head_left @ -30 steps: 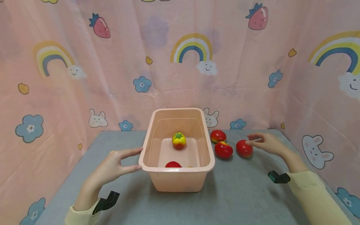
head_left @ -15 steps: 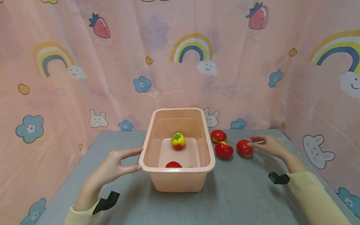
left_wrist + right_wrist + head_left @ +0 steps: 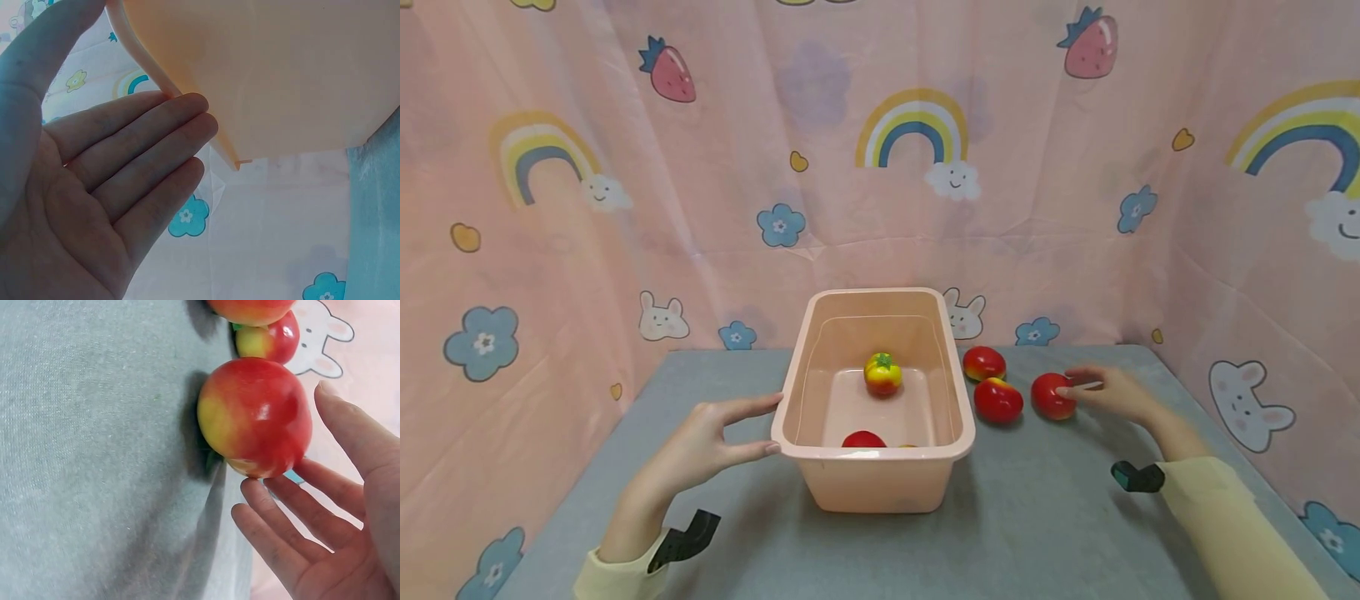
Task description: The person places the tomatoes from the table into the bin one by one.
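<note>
My left hand (image 3: 703, 442) touches the left rim of a peach plastic bin (image 3: 880, 483) with thumb and fingertips; in the left wrist view its fingers (image 3: 156, 134) lie nearly straight along the rim. Inside the bin sits a yellow-and-red tomato (image 3: 882, 377) with a green stem top. A red one (image 3: 863, 439) is partly hidden behind the front wall. On the right, my right hand (image 3: 1112, 392) is at a red tomato (image 3: 1052, 397) on the table. The right wrist view shows its fingertips right at this tomato's underside, thumb (image 3: 350, 419) spread away from it.
Between the bin and my right hand lie two more red tomatoes, one at the back (image 3: 983, 363) and one nearer (image 3: 997, 401). A grey cloth covers the table (image 3: 1037, 517). A pink printed curtain (image 3: 880, 233) hangs behind and on both sides.
My right hand has come slightly lower and closer around the red tomato. The yellow-and-red tomato in the bin has rocked a little. My left hand stays at the rim.
</note>
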Available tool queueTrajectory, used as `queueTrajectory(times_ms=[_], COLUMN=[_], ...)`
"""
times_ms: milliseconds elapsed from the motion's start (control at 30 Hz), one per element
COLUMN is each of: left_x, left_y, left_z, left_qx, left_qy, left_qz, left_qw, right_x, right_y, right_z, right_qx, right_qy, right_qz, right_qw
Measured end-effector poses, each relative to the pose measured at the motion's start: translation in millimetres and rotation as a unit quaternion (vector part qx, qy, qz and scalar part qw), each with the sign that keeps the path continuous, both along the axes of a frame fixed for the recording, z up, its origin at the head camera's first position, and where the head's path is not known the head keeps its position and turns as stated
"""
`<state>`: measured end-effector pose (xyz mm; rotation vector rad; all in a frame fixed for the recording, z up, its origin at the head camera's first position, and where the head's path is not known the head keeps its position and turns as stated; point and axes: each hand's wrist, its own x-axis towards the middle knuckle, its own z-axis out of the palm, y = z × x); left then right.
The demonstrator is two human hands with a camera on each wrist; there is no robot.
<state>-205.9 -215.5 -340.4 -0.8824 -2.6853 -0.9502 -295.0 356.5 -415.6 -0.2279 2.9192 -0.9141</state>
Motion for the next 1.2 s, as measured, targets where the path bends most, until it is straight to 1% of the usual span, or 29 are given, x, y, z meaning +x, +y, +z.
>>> queueTrajectory(times_ms=[233,533,667,900,1067,1200], left_x=[0.5,0.3,0.4,0.8,0.3,0.1], left_y=[0.4,0.5,0.3,-0.1,-0.4,-0.7], left_z=[0.8,0.5,0.1,-0.2,-0.6,-1.0], left_qx=[-0.001,0.001,0.0,-0.001,0.0,0.0], left_qy=[-0.001,0.002,0.004,0.003,0.003,0.003], left_qz=[0.0,-0.003,-0.002,0.002,0.002,0.003], left_qw=[1.0,1.0,1.0,1.0,1.0,1.0], right_x=[-0.6,-2.4,-2.1,-3.2,-3.2,-2.1], right_y=[0,-1,-4,-7,-9,-10], right_z=[-4.9,-10.1,-10.0,-13.2,-15.0,-15.7], right_qx=[-0.008,0.002,-0.008,-0.028,-0.03,-0.025], right_qy=[-0.005,-0.027,-0.036,-0.043,-0.054,-0.051], right_qz=[0.0,-0.02,-0.028,-0.03,-0.037,-0.039], right_qw=[1.0,0.9995,0.9989,0.9983,0.9974,0.9976])
